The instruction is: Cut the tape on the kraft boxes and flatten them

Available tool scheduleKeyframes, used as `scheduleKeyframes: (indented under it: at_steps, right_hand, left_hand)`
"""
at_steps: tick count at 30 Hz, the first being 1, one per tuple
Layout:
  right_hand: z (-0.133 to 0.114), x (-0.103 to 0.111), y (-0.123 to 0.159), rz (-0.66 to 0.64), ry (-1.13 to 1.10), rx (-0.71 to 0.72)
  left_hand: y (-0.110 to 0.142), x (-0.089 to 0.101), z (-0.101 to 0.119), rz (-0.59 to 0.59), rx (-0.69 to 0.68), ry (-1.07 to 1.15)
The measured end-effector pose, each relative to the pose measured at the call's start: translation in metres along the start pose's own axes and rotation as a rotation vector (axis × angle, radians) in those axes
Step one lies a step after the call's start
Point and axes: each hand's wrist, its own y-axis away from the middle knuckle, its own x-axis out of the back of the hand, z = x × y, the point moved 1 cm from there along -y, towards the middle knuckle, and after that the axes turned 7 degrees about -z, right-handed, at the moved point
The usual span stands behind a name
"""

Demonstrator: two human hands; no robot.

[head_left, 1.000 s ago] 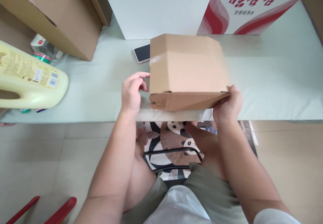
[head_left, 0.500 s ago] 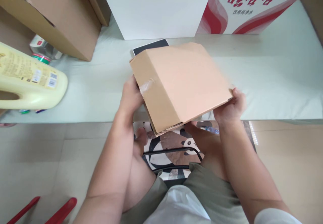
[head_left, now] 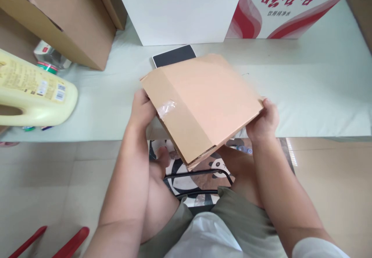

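Here on the left of the cardboard box point(head_left: 215, 99), the left hand point(head_left: 142, 108) is curling partly closed around its edge, just behind the clear tape point(head_left: 167, 108); the fingers are hiding underneath, so I'm not able to tell how tightly they're gripping. The box itself is sitting askew between both hands, broad face up. Over on its right, the right hand point(head_left: 264, 120) is pinching the corner, thumb point(head_left: 266, 103) on the rim, fingers going out of sight below. So the step seems to be a two-handed holding and angling of the box, and any move from here is calling for both hands working together, keeping the overhanging corner supported.

Now the edges! Well left of the box, a yellow jug point(head_left: 37, 91) and a brown carton point(head_left: 84, 25) are crowding that side. Directly behind it, a phone point(head_left: 174, 55) is peeking out, partly covered, with a white box point(head_left: 177, 13) standing beyond. The near corner is jutting past the tabletop point(head_left: 314, 95) edge, above the mat point(head_left: 219, 168). Behind right, a red-and-white carton point(head_left: 279, 17) is standing; right of the box, the widest room is opening up.
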Motion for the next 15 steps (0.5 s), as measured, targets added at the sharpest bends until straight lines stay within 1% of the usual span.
scheduleKeyframes:
  at_steps: [1, 3, 5, 7, 9, 12, 13, 14, 15]
  right_hand:
    - [0.0, 0.001, 0.001, 0.018, -0.002, 0.001]
    - [-0.002, 0.003, 0.002, 0.027, 0.049, 0.03]
    - [-0.005, 0.007, 0.002, -0.023, 0.197, 0.07]
    - [-0.007, 0.013, -0.002, -0.084, 0.318, 0.087]
    - [-0.008, 0.019, -0.01, -0.089, 0.32, 0.084]
    - [-0.01, 0.025, -0.02, 0.009, 0.239, 0.081]
    - [-0.01, 0.025, -0.02, 0.011, 0.237, 0.07]
    - [-0.01, 0.025, -0.019, -0.016, 0.242, 0.054]
    - [-0.009, 0.023, -0.017, -0.084, 0.264, 0.029]
  left_hand:
    - [0.0, -0.002, 0.004, 0.028, 0.014, 0.042]
    - [0.001, -0.006, 0.011, 0.082, 0.029, 0.213]
    - [0.003, -0.01, 0.015, 0.118, 0.056, 0.391]
    - [0.004, -0.011, 0.018, 0.122, 0.103, 0.488]
    - [0.005, -0.008, 0.018, 0.118, 0.164, 0.525]
    - [0.006, -0.003, 0.015, 0.078, 0.25, 0.534]
    - [0.007, -0.003, 0.014, 0.048, 0.275, 0.532]
    - [0.009, -0.004, 0.013, 0.017, 0.297, 0.534]
    - [0.011, -0.006, 0.012, -0.016, 0.319, 0.538]
